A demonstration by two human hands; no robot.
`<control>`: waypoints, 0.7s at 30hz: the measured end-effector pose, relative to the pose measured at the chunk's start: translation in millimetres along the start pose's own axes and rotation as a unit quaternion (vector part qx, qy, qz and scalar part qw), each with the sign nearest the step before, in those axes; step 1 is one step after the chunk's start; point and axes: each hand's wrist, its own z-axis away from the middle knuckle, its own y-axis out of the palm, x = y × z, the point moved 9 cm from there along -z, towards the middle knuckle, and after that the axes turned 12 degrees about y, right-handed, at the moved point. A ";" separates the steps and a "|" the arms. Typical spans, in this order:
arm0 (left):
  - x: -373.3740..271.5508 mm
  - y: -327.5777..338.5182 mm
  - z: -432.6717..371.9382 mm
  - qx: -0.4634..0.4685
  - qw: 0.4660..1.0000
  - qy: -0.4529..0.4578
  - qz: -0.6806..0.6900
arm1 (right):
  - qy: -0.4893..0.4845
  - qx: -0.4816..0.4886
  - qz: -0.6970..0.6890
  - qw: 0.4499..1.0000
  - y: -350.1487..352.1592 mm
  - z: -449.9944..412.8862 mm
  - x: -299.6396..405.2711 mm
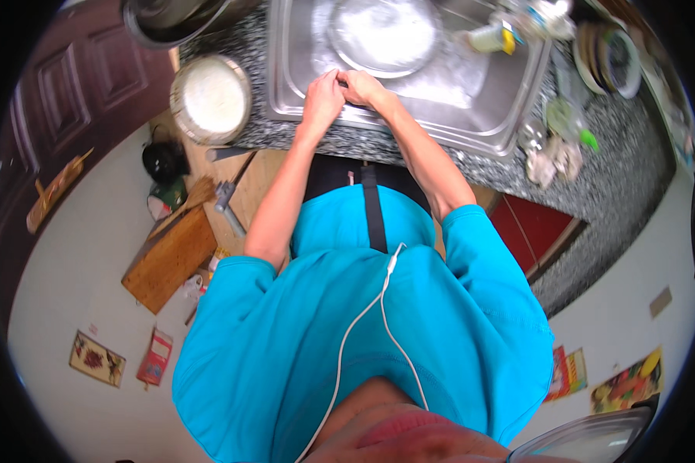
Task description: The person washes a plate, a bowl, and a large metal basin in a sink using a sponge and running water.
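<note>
My left hand and my right hand meet over the near wall of a stainless steel sink. The fingers of both are curled and their tips come together. A small dark gap shows between the hands, and whether anything is pinched there cannot be made out. Just beyond my fingertips sits a wide, shiny round basin, bright with glare. To the left of the sink, a round vessel with a pale, whitish interior rests on the granite countertop.
A dark pot stands at upper left. In the sink's right part lies a yellow-capped bottle. Stacked dishes and crumpled plastic bags occupy the right counter. A wooden board and a broom stand at lower left.
</note>
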 end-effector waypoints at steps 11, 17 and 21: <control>-53.0 107.1 -9.4 0.156 0.981 0.072 0.086 | 0.294 -0.137 0.356 0.876 -135.5 160.2 -166.6; -121.2 163.2 -14.0 0.162 0.965 0.071 0.191 | 0.216 -0.326 0.240 0.888 -203.4 190.5 -132.3; -131.9 187.1 -16.6 0.079 0.823 -0.105 0.553 | 0.149 -0.420 -0.191 0.875 -186.4 205.7 -130.7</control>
